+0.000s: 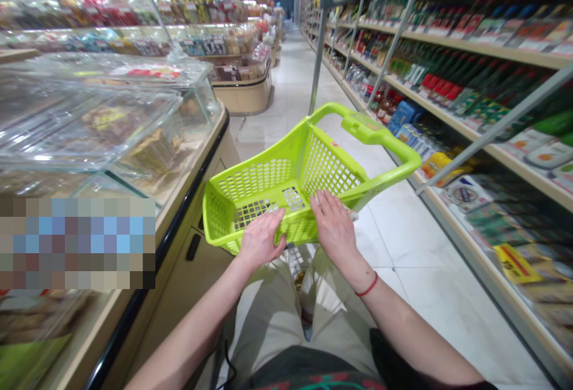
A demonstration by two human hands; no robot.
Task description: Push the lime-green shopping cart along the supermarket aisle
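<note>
A lime-green shopping basket cart (264,175) with mesh sides stands in front of my legs, its looped handle (369,130) at the upper right. Nothing is visible inside the basket. My left hand (263,238) rests at the near rim, thumb apart from the fingers, which curve over the edge. Farther right, my right hand (333,226) lies over the same rim near the handle end, fingers stretched forward and palm down. Around my right wrist is a thin red band (367,285).
At the left is a display counter (170,232) with clear covers over food. Stocked shelves (474,133) with packaged goods line the right side. A tiled aisle (290,55) runs ahead between them. Another display stand (246,92) is farther ahead on the left.
</note>
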